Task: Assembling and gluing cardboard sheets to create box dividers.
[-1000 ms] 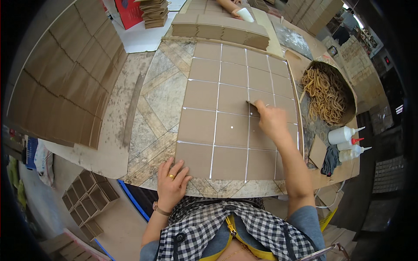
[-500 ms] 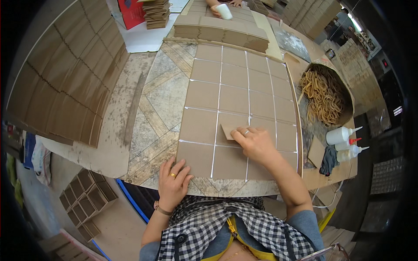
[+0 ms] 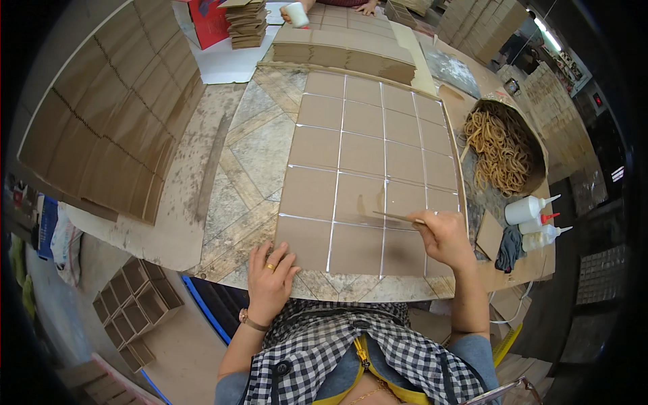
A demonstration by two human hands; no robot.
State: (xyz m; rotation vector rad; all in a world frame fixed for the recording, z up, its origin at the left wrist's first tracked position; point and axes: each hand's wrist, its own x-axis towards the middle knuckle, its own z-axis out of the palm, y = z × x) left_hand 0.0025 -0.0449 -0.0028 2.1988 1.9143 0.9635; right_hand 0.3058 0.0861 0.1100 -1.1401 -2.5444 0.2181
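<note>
A brown cardboard sheet lies on the table in front of me, crossed by a grid of white glue lines. My right hand pinches a small piece of cardboard over the sheet's near right part. The piece is seen almost edge-on; I cannot tell whether it touches the sheet. Darker smudges show on the sheet beside it. With fingers apart, my left hand rests at the sheet's near left corner and holds nothing.
At right stand a basket of tan rope loops, white squeeze bottles and a dark cloth. Beyond the sheet is a cardboard stack, where another person's hand holds a white bottle. A tall cardboard stack stands left.
My right hand has moved right, and the cardboard piece has turned from showing its face to nearly edge-on. The other person's bottle has shifted left. My left hand stays in place.
</note>
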